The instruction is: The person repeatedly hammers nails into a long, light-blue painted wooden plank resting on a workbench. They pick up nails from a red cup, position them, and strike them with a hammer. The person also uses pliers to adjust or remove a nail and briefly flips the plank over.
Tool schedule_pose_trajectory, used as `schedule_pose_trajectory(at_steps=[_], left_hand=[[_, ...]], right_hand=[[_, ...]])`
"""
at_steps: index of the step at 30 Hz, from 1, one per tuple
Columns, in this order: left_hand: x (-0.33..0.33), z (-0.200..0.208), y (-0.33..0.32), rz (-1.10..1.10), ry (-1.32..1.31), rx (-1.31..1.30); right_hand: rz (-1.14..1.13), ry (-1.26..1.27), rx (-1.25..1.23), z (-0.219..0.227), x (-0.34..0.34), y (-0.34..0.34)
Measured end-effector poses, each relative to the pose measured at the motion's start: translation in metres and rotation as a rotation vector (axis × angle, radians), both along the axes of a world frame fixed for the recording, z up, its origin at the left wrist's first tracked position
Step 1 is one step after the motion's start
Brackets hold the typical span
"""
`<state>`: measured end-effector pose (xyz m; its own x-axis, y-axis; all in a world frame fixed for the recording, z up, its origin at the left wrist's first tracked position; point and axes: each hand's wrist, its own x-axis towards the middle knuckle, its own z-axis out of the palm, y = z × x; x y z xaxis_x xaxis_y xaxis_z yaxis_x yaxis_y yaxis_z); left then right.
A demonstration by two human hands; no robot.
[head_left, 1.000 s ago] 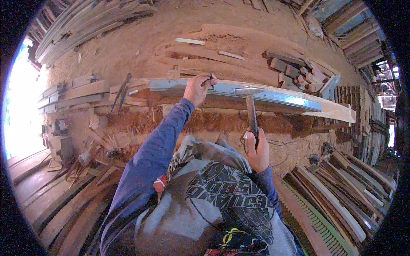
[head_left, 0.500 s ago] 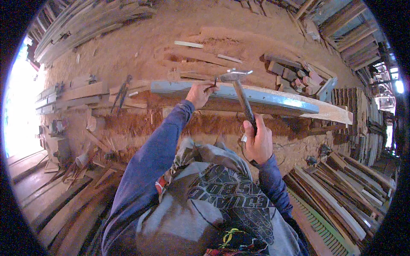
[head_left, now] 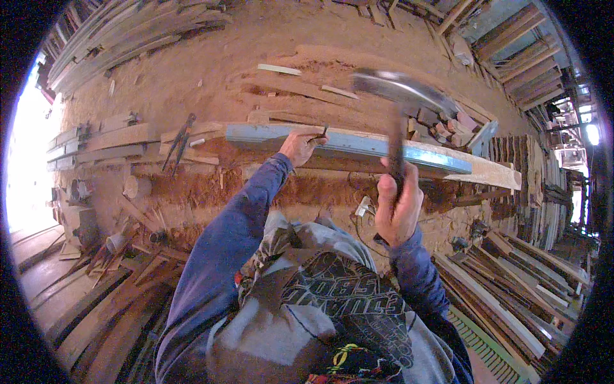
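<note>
My right hand [head_left: 398, 208] is wrapped round the handle of a hammer [head_left: 396, 144], which is raised; its metal head is smeared by motion. My left hand [head_left: 298, 147] pinches a small dark nail [head_left: 325, 131] at the upper edge of a long wooden beam with a blue-painted face [head_left: 377, 148]. The beam lies crosswise in front of me, bare pale wood showing at its right end. The hammer head is well apart from the nail, above and to its right.
Wood offcuts [head_left: 425, 121] are piled behind the beam. A dark two-armed tool [head_left: 179, 144] lies left of the beam. Loose slats [head_left: 279, 69] lie on the sawdust-covered ground beyond. Boards [head_left: 492, 301] are stacked near me at right, and more timber [head_left: 83, 307] at left.
The hammer has swung up and to the right, away from the nail, and my right hand has shifted slightly right. My left hand stays at the same spot on the beam.
</note>
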<state>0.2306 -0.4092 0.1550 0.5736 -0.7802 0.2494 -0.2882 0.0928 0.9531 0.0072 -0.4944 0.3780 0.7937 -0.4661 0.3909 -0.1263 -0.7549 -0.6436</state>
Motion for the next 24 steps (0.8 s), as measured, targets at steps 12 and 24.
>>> schedule_pose_trajectory(at_steps=[12, 24], left_hand=[[0.006, -0.016, -0.003, -0.011, 0.001, -0.017], [-0.021, 0.046, 0.007, 0.328, -0.333, 0.182]], right_hand=[[-0.044, 0.18, 0.015, -0.014, 0.0, 0.007], [-0.219, 0.294, 0.363, -0.076, -0.072, -0.006]])
